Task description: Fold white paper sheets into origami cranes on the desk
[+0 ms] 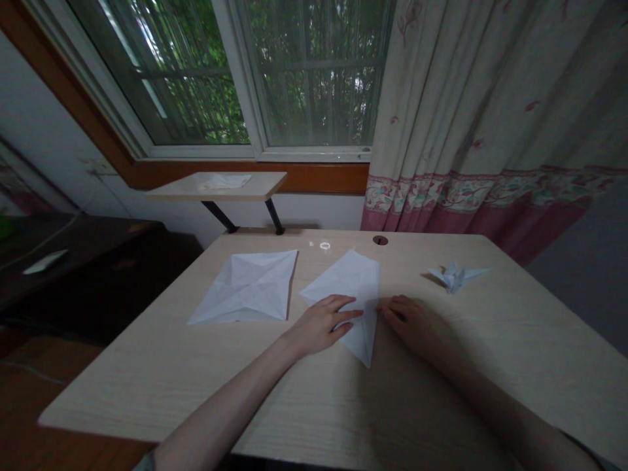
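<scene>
A partly folded sheet of white paper [359, 273] lies on the wooden table in front of me, its lower end tapering to a point toward me. My left hand [321, 325] rests on it with fingers spread flat, covering part of its left side. At the paper's right edge is my right hand [408, 324], its fingers curled in and the tips closed at the edge; the exact grip is partly hidden. To the left lies a creased, unfolded square sheet of white paper [252, 288]. A folded paper crane [455, 277] sits at the right.
The light wooden table [196, 383] has a round cable hole [380, 240] at its back edge. A raised side shelf [181, 186] at the back left holds crumpled white paper [228, 182]. Behind stand a window and a long curtain [441, 131]; a dark surface [98, 261] is at the left.
</scene>
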The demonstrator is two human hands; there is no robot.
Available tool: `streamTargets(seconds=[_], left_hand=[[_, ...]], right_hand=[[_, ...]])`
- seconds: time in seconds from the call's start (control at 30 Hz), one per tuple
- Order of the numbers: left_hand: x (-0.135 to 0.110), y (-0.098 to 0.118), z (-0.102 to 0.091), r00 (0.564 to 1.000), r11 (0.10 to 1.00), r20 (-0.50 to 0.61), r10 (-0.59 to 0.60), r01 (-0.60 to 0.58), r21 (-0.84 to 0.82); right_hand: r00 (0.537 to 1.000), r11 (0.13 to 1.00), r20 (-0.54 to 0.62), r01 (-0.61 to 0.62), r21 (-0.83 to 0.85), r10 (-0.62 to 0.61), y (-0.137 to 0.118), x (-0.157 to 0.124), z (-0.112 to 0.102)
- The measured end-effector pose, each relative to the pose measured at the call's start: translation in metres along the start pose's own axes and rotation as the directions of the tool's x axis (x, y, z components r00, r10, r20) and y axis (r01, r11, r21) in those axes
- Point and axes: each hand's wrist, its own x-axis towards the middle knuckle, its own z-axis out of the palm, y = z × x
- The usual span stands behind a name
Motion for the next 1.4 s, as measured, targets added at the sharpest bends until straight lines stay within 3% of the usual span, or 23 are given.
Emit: streamTargets(seconds=[0.43,0.6,0.8,1.03,1.4], left_hand=[[-0.001,-0.001,0.001,1.0,0.999,0.009,0.005,-0.006,0.049],[-0.002,-0.006,0.0,1.0,0.994,-0.012,0.009,-0.008,0.112],[-0.002,-0.008,0.002,0.999,0.997,-0.038,0.012,-0.009,0.073],[-0.001,-0.006,0.002,0.994,0.999,-0.103,0.024,-0.021,0.03],[-0.002,-0.003,0.001,0.997,0.997,-0.068,0.046,-0.05,-0.054]], right_hand=[[0.997,0.998,-0.044,-0.067,0.0,0.067,-0.001,-0.003,-0.004],[0.995,0.996,-0.097,-0.008,0.089,0.017,-0.002,-0.003,-0.006],[0.973,0.99,-0.231,0.054,0.127,-0.024,-0.001,-0.003,-0.004],[0.93,0.983,-0.337,0.172,0.056,-0.144,-0.006,-0.002,-0.01],[0.94,0.939,-0.086,0.317,-0.136,-0.33,-0.008,-0.002,-0.008]])
